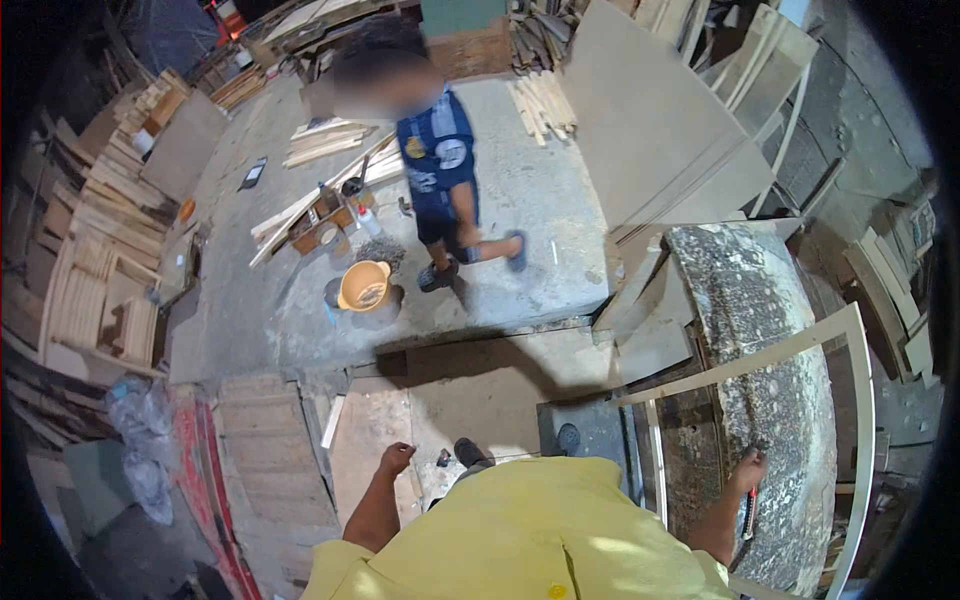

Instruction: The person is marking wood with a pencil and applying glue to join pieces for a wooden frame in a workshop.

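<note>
On the right, my right hand (745,470) is closed around a slim red-and-black tool (750,512). Its exact kind is too small to make out. That hand is over a rough, speckled worktop (790,400), inside the outline of a pale wooden frame (862,420) that stands across it. My left hand (397,458) hangs low beside my body with its fingers curled. Whether anything small is in them I cannot make out. Below that hand lies a light board (370,425) on the lower floor.
Ahead, a person (440,170) in dark blue walks on a raised concrete slab (540,270). An orange basin (365,287), a wooden toolbox (318,222) and wood strips (325,140) sit there. Stacked timber (100,250) lines the left; a large panel (665,130) leans at right.
</note>
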`<state>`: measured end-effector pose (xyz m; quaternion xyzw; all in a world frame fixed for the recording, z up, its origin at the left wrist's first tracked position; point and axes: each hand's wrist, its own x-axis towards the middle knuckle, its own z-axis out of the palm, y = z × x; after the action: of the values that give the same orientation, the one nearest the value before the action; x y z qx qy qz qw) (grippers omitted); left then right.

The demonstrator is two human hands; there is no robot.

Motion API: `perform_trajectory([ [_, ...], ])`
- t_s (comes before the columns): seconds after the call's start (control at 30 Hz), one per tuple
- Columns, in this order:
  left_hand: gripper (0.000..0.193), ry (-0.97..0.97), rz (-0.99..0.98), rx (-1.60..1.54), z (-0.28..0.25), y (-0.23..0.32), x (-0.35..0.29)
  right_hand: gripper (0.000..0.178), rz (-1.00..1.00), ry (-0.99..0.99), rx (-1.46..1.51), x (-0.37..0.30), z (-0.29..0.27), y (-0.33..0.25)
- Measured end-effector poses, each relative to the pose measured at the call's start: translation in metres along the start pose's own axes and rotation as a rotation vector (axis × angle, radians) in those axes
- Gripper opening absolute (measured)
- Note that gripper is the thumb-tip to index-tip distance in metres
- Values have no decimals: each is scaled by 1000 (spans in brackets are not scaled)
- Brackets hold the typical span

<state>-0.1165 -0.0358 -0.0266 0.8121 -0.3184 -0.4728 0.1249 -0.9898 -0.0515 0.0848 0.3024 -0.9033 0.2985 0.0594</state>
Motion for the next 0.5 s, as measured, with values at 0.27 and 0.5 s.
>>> perform_trajectory([
  [0.27,47,-113,204,79,90,115,-32,39,287,-61,-663,43,3,143],
  [0.5,51,-66,156,185,104,164,-79,33,232,-287,-472,37,9,49],
])
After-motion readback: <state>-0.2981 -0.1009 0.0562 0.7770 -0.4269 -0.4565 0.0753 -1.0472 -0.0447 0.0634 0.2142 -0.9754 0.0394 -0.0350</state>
